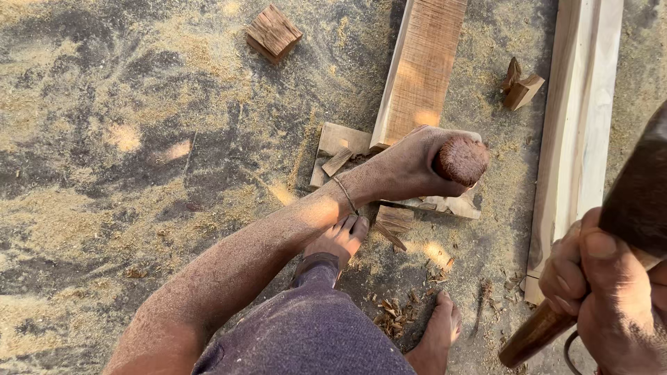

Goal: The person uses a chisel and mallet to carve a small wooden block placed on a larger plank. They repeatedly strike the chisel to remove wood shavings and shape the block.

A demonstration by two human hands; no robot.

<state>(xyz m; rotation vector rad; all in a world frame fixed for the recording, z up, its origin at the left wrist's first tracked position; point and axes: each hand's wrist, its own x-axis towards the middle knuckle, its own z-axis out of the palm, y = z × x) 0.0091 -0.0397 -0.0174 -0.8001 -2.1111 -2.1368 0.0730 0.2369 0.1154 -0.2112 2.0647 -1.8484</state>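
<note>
Wooden chisel handle [461, 160] sits clamped in the left hand [406, 167] beside the plank [420, 66], while the right hand [601, 292] grips a hammer [636, 201].

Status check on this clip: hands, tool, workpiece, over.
Left hand gripping round wooden chisel handle, set on the plank end. Right hand holding mallet, raised. Wood chips by bare feet.
</note>
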